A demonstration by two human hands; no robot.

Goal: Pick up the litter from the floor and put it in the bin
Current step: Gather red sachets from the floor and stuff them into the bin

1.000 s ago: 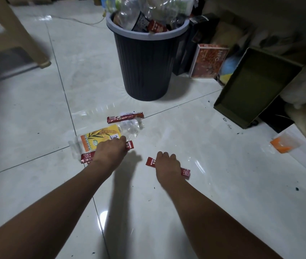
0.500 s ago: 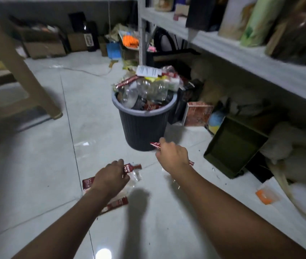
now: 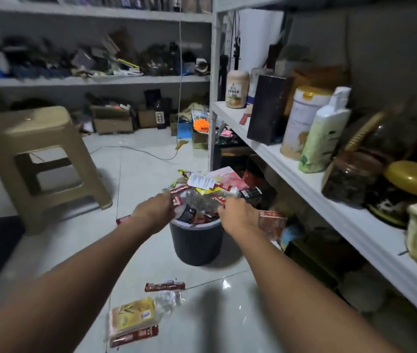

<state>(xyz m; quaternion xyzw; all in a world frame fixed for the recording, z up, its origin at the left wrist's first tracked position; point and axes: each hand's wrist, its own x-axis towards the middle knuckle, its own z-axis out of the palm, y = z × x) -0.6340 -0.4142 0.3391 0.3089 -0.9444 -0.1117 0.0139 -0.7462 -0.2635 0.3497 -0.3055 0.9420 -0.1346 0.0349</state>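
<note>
Drop step: left hand [image 3: 154,212] pinches a red sachet [image 3: 177,197] over the overfull bin [image 3: 197,242]. The right hand [image 3: 238,214] seems to grip a second sachet [image 3: 221,200], though it is blurred. Next: release both inside, then reach for the bottle [image 3: 136,314] and loose sachets [image 3: 164,286] on the floor [image 3: 146,174].

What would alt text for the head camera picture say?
A left hand and a right hand each hold a red sachet wrapper over an overfull dark round plastic bin. Two more red sachets and a crushed clear yellow-labelled bottle lie on the pale tiled floor.
</note>
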